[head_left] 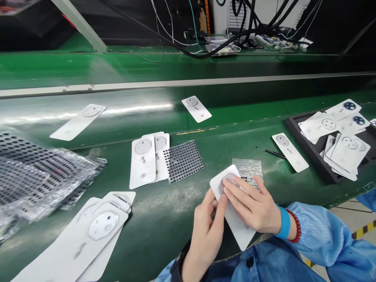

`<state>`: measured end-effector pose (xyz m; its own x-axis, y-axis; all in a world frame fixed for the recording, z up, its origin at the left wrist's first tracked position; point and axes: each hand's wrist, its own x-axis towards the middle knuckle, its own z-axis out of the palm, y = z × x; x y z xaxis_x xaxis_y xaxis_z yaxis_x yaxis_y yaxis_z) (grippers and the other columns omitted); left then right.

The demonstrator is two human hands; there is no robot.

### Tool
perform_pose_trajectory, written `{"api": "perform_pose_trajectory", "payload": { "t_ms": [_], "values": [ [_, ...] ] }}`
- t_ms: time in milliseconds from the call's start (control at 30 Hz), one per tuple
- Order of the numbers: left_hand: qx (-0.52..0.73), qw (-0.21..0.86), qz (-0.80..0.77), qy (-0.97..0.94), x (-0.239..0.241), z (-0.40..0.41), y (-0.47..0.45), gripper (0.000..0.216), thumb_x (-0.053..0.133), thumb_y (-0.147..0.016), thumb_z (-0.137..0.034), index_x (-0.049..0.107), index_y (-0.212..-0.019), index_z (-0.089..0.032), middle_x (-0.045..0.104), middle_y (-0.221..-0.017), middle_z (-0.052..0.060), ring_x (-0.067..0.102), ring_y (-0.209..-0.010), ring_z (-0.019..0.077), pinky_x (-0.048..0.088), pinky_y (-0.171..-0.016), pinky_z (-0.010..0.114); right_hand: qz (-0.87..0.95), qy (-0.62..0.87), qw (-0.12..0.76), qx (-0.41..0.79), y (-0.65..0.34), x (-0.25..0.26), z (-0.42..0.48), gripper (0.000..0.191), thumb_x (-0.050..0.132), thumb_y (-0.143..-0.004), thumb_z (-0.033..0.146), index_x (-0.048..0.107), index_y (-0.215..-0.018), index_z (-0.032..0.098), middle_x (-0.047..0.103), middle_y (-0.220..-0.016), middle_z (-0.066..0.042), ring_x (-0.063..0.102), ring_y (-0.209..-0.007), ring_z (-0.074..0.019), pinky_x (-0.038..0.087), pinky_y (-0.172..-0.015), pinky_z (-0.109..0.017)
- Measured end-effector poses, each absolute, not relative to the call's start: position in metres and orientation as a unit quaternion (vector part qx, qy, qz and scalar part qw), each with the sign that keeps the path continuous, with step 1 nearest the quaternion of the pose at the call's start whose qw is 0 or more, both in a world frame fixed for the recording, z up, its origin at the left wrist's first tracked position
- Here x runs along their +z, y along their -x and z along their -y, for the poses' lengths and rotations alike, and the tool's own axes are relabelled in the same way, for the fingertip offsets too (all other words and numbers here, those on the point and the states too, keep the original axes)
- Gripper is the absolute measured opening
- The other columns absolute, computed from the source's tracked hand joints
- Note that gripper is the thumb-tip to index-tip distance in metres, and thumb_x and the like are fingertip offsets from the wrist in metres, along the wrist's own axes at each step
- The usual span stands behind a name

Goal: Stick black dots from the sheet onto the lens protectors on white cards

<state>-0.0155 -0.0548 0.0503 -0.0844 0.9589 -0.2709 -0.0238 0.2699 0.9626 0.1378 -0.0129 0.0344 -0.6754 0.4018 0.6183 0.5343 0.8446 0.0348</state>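
Near the front edge of the green bench [164, 219], the right hand [252, 205] lies flat with fingers spread on a white card [235, 223], pressing its grey hexagonal window, while the left hand [207, 223] pinches the card's left edge with the thumb up against that window. A clear dotted film sheet [248, 168] lies just behind the card, a black perforated square [183, 159] and two overlapping cards [148, 158] lie to its left, and a black tray [308, 145] of cards sits toward the right edge.
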Motion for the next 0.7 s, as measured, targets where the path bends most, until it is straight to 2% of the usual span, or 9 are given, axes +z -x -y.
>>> {"api": "perform_pose_trajectory", "payload": {
  "t_ms": [100,267,367,467,500,533,600,633,700],
  "values": [
    [0.460,0.546,-0.574,-0.402,0.053,0.057,0.015,0.033,0.055,-0.091,-0.038,0.062,-0.112,-0.014,0.053,-0.060,-0.004,0.043,-0.050,0.0097,0.041,-0.049,0.020,0.915,0.233,0.306,-0.118,-0.140,0.042,0.012,0.038,0.033,-0.098,0.010,0.068,-0.111,0.004,0.064,-0.128,-0.012,0.053,-0.129,-0.0209,0.015,-0.122,-0.041],
    [0.471,0.541,-0.567,-0.405,0.061,0.059,0.014,0.032,0.057,-0.089,-0.041,0.065,-0.108,-0.016,0.056,-0.062,-0.002,0.044,-0.051,0.0097,0.040,-0.047,0.018,0.927,0.197,0.303,-0.095,-0.145,0.055,0.006,0.039,0.030,-0.098,0.008,0.068,-0.108,0.004,0.068,-0.122,-0.014,0.055,-0.127,-0.0213,0.026,-0.118,-0.040],
    [0.475,0.534,-0.588,-0.378,0.062,0.057,0.016,0.037,0.059,-0.087,-0.046,0.066,-0.106,-0.015,0.055,-0.058,-0.003,0.047,-0.049,0.0103,0.041,-0.044,0.018,0.930,0.191,0.314,0.018,-0.150,0.055,0.002,0.034,0.037,-0.097,0.008,0.060,-0.122,0.004,0.063,-0.129,-0.016,0.048,-0.134,-0.0208,0.034,-0.115,-0.040],
    [0.489,0.482,-0.631,-0.363,0.061,0.055,0.018,0.037,0.062,-0.083,-0.048,0.069,-0.096,-0.014,0.053,-0.051,-0.003,0.046,-0.043,0.0094,0.038,-0.039,0.017,0.859,0.283,0.373,0.207,-0.153,0.048,0.006,0.045,0.047,-0.096,0.017,0.044,-0.140,0.010,0.047,-0.146,-0.017,0.039,-0.140,-0.0242,0.040,-0.112,-0.043],
    [0.496,0.450,-0.648,-0.363,0.061,0.053,0.018,0.035,0.064,-0.082,-0.047,0.070,-0.091,-0.014,0.053,-0.050,-0.003,0.046,-0.042,0.0092,0.038,-0.039,0.017,0.814,0.325,0.390,0.284,-0.152,0.044,0.009,0.048,0.050,-0.096,0.022,0.042,-0.142,0.013,0.047,-0.145,-0.017,0.044,-0.137,-0.0256,0.045,-0.108,-0.042],
    [0.503,0.419,-0.663,-0.363,0.061,0.051,0.017,0.033,0.065,-0.080,-0.046,0.070,-0.086,-0.014,0.054,-0.049,-0.003,0.046,-0.042,0.0091,0.038,-0.039,0.016,0.761,0.358,0.392,0.373,-0.151,0.041,0.012,0.048,0.053,-0.096,0.028,0.044,-0.141,0.015,0.053,-0.140,-0.016,0.054,-0.128,-0.0261,0.052,-0.100,-0.041],
    [0.511,0.388,-0.680,-0.355,0.060,0.044,0.012,0.030,0.068,-0.076,-0.044,0.069,-0.081,-0.015,0.057,-0.049,-0.003,0.048,-0.043,0.0096,0.039,-0.039,0.016,0.642,0.385,0.361,0.556,-0.148,0.033,0.016,0.047,0.054,-0.094,0.043,0.052,-0.132,0.016,0.070,-0.112,-0.012,0.071,-0.094,-0.0223,0.061,-0.076,-0.033],
    [0.511,0.395,-0.680,-0.348,0.060,0.039,0.008,0.031,0.070,-0.074,-0.045,0.069,-0.082,-0.015,0.060,-0.051,-0.002,0.051,-0.044,0.0106,0.041,-0.040,0.016,0.585,0.384,0.344,0.626,-0.148,0.029,0.016,0.050,0.054,-0.092,0.050,0.056,-0.127,0.015,0.073,-0.096,-0.010,0.072,-0.078,-0.0192,0.061,-0.064,-0.029],
    [0.499,0.441,-0.667,-0.333,0.057,0.026,0.000,0.037,0.073,-0.070,-0.047,0.070,-0.090,-0.016,0.068,-0.060,0.000,0.060,-0.051,0.0143,0.048,-0.044,0.018,0.498,0.400,0.348,0.687,-0.150,0.023,0.010,0.060,0.059,-0.084,0.061,0.059,-0.119,0.013,0.071,-0.082,-0.006,0.069,-0.063,-0.0147,0.057,-0.056,-0.024]
  ]
}}
